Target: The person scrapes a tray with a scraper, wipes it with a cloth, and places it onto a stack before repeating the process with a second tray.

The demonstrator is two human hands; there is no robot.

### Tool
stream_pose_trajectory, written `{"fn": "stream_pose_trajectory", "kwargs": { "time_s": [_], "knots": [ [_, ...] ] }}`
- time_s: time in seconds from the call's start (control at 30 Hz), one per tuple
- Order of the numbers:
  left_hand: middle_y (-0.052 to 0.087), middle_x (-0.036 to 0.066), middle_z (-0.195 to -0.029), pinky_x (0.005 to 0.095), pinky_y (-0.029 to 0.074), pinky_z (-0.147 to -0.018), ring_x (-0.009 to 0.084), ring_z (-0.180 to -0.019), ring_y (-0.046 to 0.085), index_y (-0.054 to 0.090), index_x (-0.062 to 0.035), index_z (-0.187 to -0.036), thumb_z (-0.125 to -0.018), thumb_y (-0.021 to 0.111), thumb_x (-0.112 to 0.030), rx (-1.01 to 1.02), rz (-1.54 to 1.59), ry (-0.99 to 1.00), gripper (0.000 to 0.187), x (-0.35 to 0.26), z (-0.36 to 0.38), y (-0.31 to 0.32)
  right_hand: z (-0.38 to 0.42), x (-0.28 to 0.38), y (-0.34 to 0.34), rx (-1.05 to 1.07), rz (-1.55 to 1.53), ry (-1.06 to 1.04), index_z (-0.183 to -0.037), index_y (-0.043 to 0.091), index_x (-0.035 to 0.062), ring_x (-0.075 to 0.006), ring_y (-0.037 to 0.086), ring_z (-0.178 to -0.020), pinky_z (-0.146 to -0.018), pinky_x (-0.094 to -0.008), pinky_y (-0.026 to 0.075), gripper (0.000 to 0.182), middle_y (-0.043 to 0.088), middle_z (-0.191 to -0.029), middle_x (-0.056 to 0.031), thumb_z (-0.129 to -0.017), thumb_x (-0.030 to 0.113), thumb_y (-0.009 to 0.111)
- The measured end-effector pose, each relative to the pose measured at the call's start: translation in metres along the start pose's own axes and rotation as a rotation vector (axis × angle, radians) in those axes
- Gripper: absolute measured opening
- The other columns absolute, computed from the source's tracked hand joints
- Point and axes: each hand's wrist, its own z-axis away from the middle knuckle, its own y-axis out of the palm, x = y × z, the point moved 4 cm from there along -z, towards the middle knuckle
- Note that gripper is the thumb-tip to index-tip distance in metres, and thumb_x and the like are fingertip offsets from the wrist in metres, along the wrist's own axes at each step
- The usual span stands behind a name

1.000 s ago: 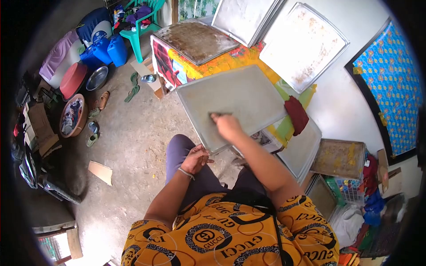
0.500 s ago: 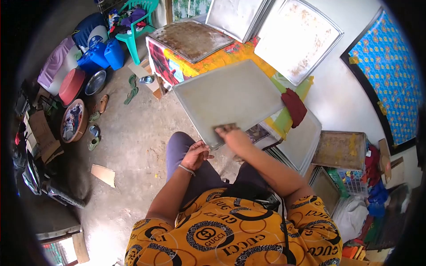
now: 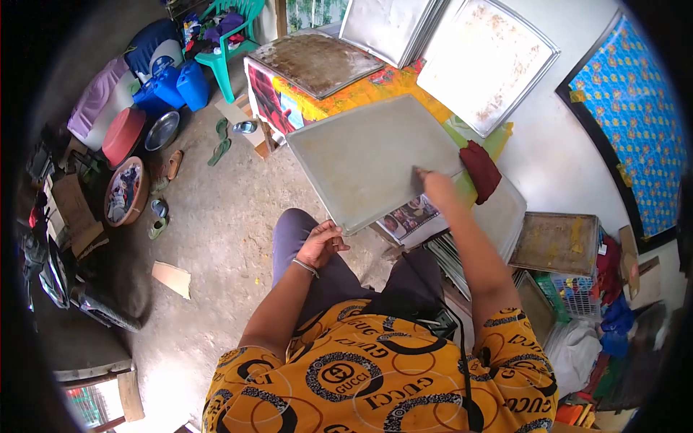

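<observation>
A flat grey metal baking tray [image 3: 368,155] with a raised rim lies tilted across my view, its far part over the edge of the cloth-covered table. My left hand [image 3: 321,244] is closed on the near corner, thumb and fingers pinching the rim. Over the tray's right side, my right hand [image 3: 438,189] is closed with a small dark piece at its fingertips, against the tray surface; motion blurs it and its kind does not show. A dark red cloth [image 3: 480,172] lies just beyond the tray's right corner.
A browned tray [image 3: 314,63] lies on the table's yellow patterned cloth [image 3: 361,101]. A stained tray [image 3: 485,68] leans on the wall beside more upright trays [image 3: 382,29]. Lower right stand a stack of trays [image 3: 498,224] and a crate [image 3: 577,296]. Slippers [image 3: 220,148] lie on the floor.
My right hand has moved away from the tray's near corner, up and right across its surface. My left hand stays at the corner; the tray has shifted slightly.
</observation>
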Motion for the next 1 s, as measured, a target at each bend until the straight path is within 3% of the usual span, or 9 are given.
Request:
{"fn": "stream_pose_trajectory", "kwargs": {
  "time_s": [0.1, 0.2, 0.37, 0.43, 0.53, 0.63, 0.73, 0.9, 1.0],
  "knots": [
    [0.058, 0.001, -0.07, 0.0424, 0.053, -0.075, 0.0143, -0.058, 0.056, 0.057, -0.0087, -0.091, -0.085, 0.062, -0.011, -0.043, -0.01, 0.01, 0.008, -0.001, -0.003, 0.0, 0.046, 0.094, 0.029, 0.16, 0.055, -0.161, -0.097, 0.06, 0.0018, -0.0391, 0.064, -0.077, -0.072, -0.0499, 0.051, 0.042, 0.064, -0.082, -0.0238, -0.098, 0.031, 0.029],
    [0.058, 0.001, -0.071, 0.0417, 0.052, -0.074, 0.0134, -0.055, 0.054, 0.057, -0.0092, -0.09, -0.085, 0.062, -0.012, -0.014, -0.017, 0.024, 0.008, -0.001, -0.003, 0.001, 0.076, 0.139, 0.03, -0.344, 0.1, -0.567, -0.105, 0.057, 0.0035, -0.0389, 0.064, -0.077, -0.073, -0.0487, 0.052, 0.04, 0.064, -0.082, -0.023, -0.098, 0.032, 0.03],
    [0.055, 0.0, -0.068, 0.0402, 0.052, -0.072, 0.0122, -0.053, 0.051, 0.056, -0.011, -0.085, -0.085, 0.063, -0.011, -0.031, -0.02, 0.005, 0.008, -0.001, 0.004, 0.005, 0.006, 0.058, -0.002, 0.036, 0.019, 0.007, -0.089, 0.06, 0.0012, -0.036, 0.065, -0.075, -0.069, -0.0463, 0.052, 0.026, 0.065, -0.082, -0.0219, -0.091, 0.02, 0.042],
    [0.05, -0.003, -0.064, 0.0387, 0.051, -0.069, 0.0118, -0.051, 0.049, 0.054, -0.0119, -0.079, -0.084, 0.065, -0.008, -0.068, -0.016, 0.0, 0.013, -0.005, 0.005, 0.011, -0.028, 0.002, 0.009, 0.05, 0.124, -0.026, -0.105, 0.06, 0.003, -0.0348, 0.065, -0.079, -0.07, -0.046, 0.051, 0.026, 0.065, -0.086, -0.0213, -0.088, 0.017, 0.047],
    [0.054, -0.001, -0.065, 0.0404, 0.051, -0.073, 0.0118, -0.052, 0.051, 0.055, -0.0126, -0.084, -0.084, 0.064, -0.01, -0.021, -0.013, 0.018, 0.009, -0.005, 0.003, 0.007, -0.024, 0.044, 0.005, 0.325, 0.059, -0.116, -0.101, 0.062, 0.0027, -0.0356, 0.064, -0.079, -0.069, -0.0461, 0.051, 0.025, 0.066, -0.087, -0.02, -0.086, 0.016, 0.047],
    [0.056, -0.001, -0.068, 0.0419, 0.051, -0.072, 0.0115, -0.051, 0.051, 0.055, -0.0129, -0.083, -0.084, 0.063, -0.008, -0.006, -0.004, 0.032, 0.009, 0.001, -0.003, 0.001, 0.028, 0.158, 0.004, 0.293, -0.025, -0.265, -0.101, 0.06, 0.0001, -0.0348, 0.065, -0.082, -0.075, -0.0473, 0.05, 0.045, 0.064, -0.089, -0.0246, -0.099, 0.033, 0.029],
    [0.059, -0.001, -0.075, 0.0423, 0.052, -0.071, 0.0108, -0.049, 0.048, 0.055, -0.0125, -0.08, -0.083, 0.063, -0.006, -0.043, 0.024, 0.036, 0.011, 0.001, 0.001, 0.001, 0.036, 0.186, 0.025, -0.043, 0.097, -0.525, -0.1, 0.059, 0.0004, -0.0358, 0.064, -0.083, -0.075, -0.0482, 0.05, 0.044, 0.063, -0.09, -0.0267, -0.099, 0.032, 0.029],
    [0.057, -0.002, -0.07, 0.039, 0.052, -0.071, 0.0107, -0.05, 0.051, 0.055, -0.0115, -0.082, -0.085, 0.064, -0.01, -0.004, -0.038, 0.033, 0.009, -0.005, 0.006, 0.008, -0.07, 0.042, 0.011, 0.085, 0.127, 0.024, -0.084, 0.069, 0.0045, -0.0353, 0.065, -0.078, -0.069, -0.0456, 0.052, 0.018, 0.066, -0.085, -0.0201, -0.078, 0.01, 0.052],
    [0.055, -0.003, -0.066, 0.0387, 0.052, -0.073, 0.0111, -0.053, 0.053, 0.056, -0.0107, -0.085, -0.086, 0.063, -0.012, -0.009, -0.052, 0.034, 0.007, -0.006, 0.007, 0.008, -0.078, 0.029, 0.004, 0.084, 0.111, -0.087, -0.087, 0.069, 0.0045, -0.0358, 0.065, -0.079, -0.071, -0.0443, 0.052, 0.019, 0.067, -0.085, -0.0199, -0.078, 0.008, 0.052]
  ]
}}
